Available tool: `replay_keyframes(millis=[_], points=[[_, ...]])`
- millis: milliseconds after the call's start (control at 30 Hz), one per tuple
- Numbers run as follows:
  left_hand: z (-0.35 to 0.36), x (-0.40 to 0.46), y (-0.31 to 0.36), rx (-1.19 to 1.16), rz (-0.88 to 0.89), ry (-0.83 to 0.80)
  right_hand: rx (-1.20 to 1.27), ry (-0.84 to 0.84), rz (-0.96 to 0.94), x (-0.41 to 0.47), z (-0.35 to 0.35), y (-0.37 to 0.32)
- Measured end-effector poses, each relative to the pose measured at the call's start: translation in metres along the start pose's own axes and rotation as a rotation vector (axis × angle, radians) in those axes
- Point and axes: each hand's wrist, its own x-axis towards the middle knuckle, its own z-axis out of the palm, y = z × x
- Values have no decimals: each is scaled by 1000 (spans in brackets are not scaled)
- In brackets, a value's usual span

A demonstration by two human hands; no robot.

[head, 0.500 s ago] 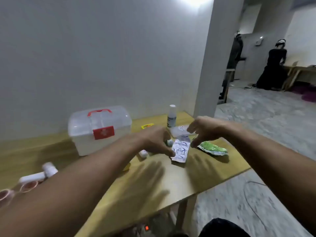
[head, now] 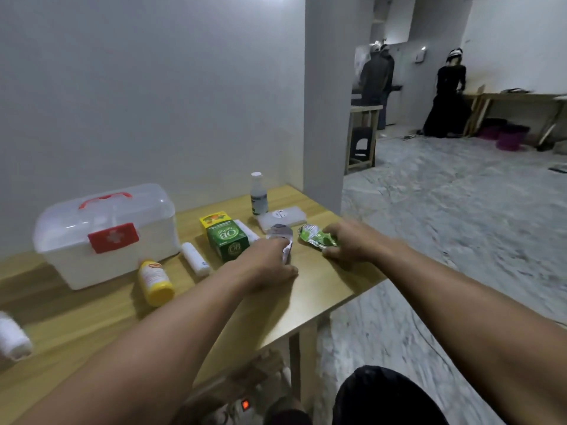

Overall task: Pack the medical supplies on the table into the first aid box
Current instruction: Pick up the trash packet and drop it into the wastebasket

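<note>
Your left hand [head: 270,265] now covers the blister pack [head: 280,237], your right hand [head: 346,243] has dropped onto the green sachet [head: 316,237]; the first aid box [head: 104,234] is closed.

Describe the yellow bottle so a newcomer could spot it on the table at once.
Start at the white first aid box with the red handle, on the left of the wooden table. Just in front of its right corner lies the yellow bottle, on its side. It is the only all-yellow container; the roll beside it is white.

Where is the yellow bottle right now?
The yellow bottle lies on its side on the table, just in front of the first aid box, left of a white gauze roll.
</note>
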Motion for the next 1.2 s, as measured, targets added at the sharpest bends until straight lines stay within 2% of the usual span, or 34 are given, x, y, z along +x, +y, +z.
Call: replay_keyframes(millis=[200,400,533,633,767,967,1100,1200], points=[[9,10,9,14,42,156,-279,28,-34,-12,-6,9],[8,11,30,144,117,132,-434,85,-48,-32,-8,26],[10,9,42,346,251,88,-383,135,-29,-46,-9,40],[10,8,47,382,302,93,-293,201,-4,-59,-12,55],[8,6,61,260,339,122,-121,232,45,-80,-21,71],[10,-1,113,-70,371,190,76,253,133,-108,-31,91],[21,-4,149,-165,423,261,117,166,226,-125,-27,107],[39,-3,166,-198,413,243,126,87,293,-140,-15,121]])
